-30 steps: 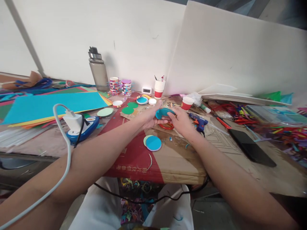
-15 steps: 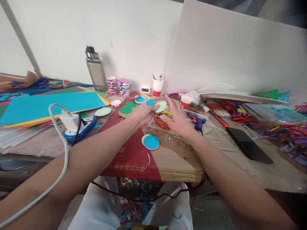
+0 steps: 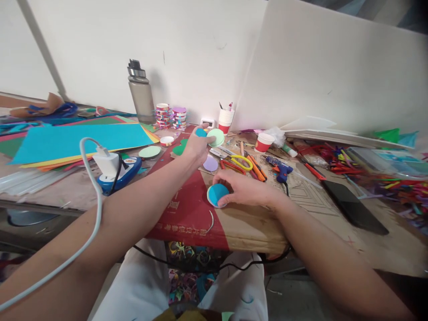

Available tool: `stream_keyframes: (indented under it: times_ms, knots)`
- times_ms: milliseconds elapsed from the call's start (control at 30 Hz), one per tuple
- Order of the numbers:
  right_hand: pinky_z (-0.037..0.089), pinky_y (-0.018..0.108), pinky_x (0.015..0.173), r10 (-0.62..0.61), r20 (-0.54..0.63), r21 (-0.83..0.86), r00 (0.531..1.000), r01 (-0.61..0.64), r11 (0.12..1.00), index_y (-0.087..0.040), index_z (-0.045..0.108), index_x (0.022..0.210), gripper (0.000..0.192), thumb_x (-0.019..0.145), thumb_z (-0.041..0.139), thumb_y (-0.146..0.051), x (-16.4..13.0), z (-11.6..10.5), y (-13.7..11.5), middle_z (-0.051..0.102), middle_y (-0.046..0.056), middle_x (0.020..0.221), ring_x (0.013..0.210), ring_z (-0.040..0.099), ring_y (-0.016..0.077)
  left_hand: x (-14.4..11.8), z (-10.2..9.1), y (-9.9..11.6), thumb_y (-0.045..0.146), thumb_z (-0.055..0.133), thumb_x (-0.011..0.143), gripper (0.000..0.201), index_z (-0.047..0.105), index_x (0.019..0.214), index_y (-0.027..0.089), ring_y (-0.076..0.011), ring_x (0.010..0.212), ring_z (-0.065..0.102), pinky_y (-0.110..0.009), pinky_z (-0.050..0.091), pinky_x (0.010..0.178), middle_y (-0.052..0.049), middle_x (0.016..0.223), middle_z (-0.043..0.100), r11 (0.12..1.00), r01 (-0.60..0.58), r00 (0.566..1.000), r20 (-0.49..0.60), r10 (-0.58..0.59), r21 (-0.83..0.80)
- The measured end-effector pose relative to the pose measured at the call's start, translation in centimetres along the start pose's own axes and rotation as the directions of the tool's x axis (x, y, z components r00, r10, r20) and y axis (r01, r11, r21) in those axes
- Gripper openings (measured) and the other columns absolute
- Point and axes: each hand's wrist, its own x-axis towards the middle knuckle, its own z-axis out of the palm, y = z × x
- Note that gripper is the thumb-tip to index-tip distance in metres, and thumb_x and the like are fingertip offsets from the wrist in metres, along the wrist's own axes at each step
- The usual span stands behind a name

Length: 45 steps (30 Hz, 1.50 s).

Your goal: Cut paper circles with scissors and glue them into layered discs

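Down from frame centre, the right hand [image 3: 245, 191] now pinches stacked flat blue paper discs [image 3: 216, 195] on the cardboard-covered counter [image 3: 247, 223]; left hand [image 3: 197, 145] grips a pale green disc [image 3: 216, 137] above.

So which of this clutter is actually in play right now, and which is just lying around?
In play: left hand holding light green disc; right hand on blue disc.

Lying about: yellow scissors, glue gun, water bottle, red cup, phone.
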Motion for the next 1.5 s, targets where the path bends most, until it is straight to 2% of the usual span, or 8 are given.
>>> stream_keyframes:
  times_ms: [167, 333, 500, 600, 1067, 1233, 1367, 1500]
  knots:
    - [0.042, 0.027, 0.070, 0.147, -0.251, 0.304, 0.957, -0.066, 0.950, -0.019, 0.061, 0.090, 0.023, 0.071, 0.071, -0.026, 0.5, -0.7, 0.9, 0.062, -0.001, 0.083, 0.076, 0.055, 0.0143, 0.0, -0.3, -0.2, -0.009, 0.057, 0.063, 0.060, 0.060, 0.116, 0.019, -0.0121, 0.083, 0.063, -0.027, 0.052, 0.080, 0.000, 0.092, 0.066, 0.998, 0.028, 0.998, 0.061, -0.031, 0.058]
    - [0.040, 0.025, 0.055, 0.360, -0.509, 0.680, 0.782, 0.108, 0.725, -0.019, 0.060, 0.083, 0.028, 0.068, 0.074, -0.038, 1.1, -1.0, 3.0, 0.060, -0.003, 0.069, 0.057, 0.048, 0.0104, -0.6, -0.2, -1.0, -0.002, 0.069, 0.063, 0.044, 0.067, 0.104, 0.013, -0.0164, 0.083, 0.066, -0.031, 0.054, 0.079, -0.005, 0.091, 0.071, 0.983, 0.091, 0.961, 0.246, -0.129, 0.159]
    - [0.040, 0.023, 0.047, 0.496, -0.622, 0.747, 0.606, 0.271, 0.607, -0.020, 0.059, 0.077, 0.034, 0.058, 0.080, -0.039, 1.7, -1.1, 4.2, 0.058, -0.004, 0.066, 0.053, 0.048, 0.0092, -1.8, 0.3, -1.4, 0.005, 0.081, 0.058, 0.047, 0.069, 0.104, 0.011, -0.0199, 0.091, 0.068, -0.034, 0.055, 0.086, -0.009, 0.094, 0.072, 0.983, 0.111, 0.886, 0.433, -0.164, 0.144]
    - [0.042, 0.023, 0.047, 0.512, -0.645, 0.747, 0.568, 0.327, 0.579, -0.020, 0.060, 0.078, 0.035, 0.056, 0.082, -0.037, 1.7, -1.3, 4.3, 0.059, -0.004, 0.068, 0.053, 0.048, 0.0082, -2.1, 0.3, -1.0, 0.006, 0.081, 0.060, 0.050, 0.068, 0.107, 0.013, -0.0217, 0.095, 0.068, -0.035, 0.057, 0.085, -0.009, 0.098, 0.072, 0.986, 0.138, 0.874, 0.457, -0.166, 0.094]
    - [0.044, 0.021, 0.044, 0.621, -0.463, 0.885, 0.633, 0.295, 0.359, -0.020, 0.060, 0.086, 0.029, 0.067, 0.079, -0.031, 1.4, -1.9, 4.9, 0.065, -0.002, 0.069, 0.052, 0.054, 0.0097, -2.5, 0.4, -0.6, 0.010, 0.076, 0.072, 0.037, 0.067, 0.108, 0.016, -0.0205, 0.093, 0.070, -0.032, 0.061, 0.078, -0.010, 0.105, 0.071, 0.970, 0.217, 0.822, 0.516, -0.241, 0.108]
    - [0.046, 0.020, 0.043, 0.638, -0.404, 0.912, 0.655, 0.233, 0.338, -0.020, 0.061, 0.086, 0.021, 0.075, 0.075, -0.032, 1.5, -1.9, 4.4, 0.066, 0.001, 0.074, 0.053, 0.057, 0.0098, -2.4, 0.3, -0.8, 0.015, 0.077, 0.073, 0.032, 0.069, 0.104, 0.014, -0.0161, 0.083, 0.069, -0.024, 0.059, 0.068, -0.009, 0.096, 0.071, 0.973, 0.207, 0.843, 0.486, -0.232, 0.105]
    - [0.046, 0.020, 0.047, 0.565, -0.357, 0.924, 0.744, 0.192, 0.330, -0.019, 0.060, 0.087, 0.027, 0.073, 0.076, -0.035, 1.5, -1.6, 3.7, 0.063, 0.000, 0.069, 0.056, 0.058, 0.0101, -2.4, 0.3, -1.0, 0.019, 0.073, 0.079, 0.024, 0.069, 0.101, 0.012, -0.0119, 0.068, 0.066, -0.022, 0.058, 0.062, -0.007, 0.084, 0.071, 0.969, 0.218, 0.831, 0.499, -0.246, 0.115]
    - [0.043, 0.022, 0.048, 0.530, -0.412, 0.881, 0.741, 0.174, 0.441, -0.020, 0.054, 0.090, 0.035, 0.071, 0.075, -0.041, 1.6, -1.2, 3.8, 0.059, -0.002, 0.069, 0.056, 0.055, 0.0103, -2.4, 0.2, -1.6, 0.019, 0.066, 0.085, 0.019, 0.067, 0.102, 0.012, -0.0110, 0.063, 0.064, -0.021, 0.056, 0.058, -0.007, 0.082, 0.069, 0.964, 0.238, 0.818, 0.510, -0.266, 0.121]
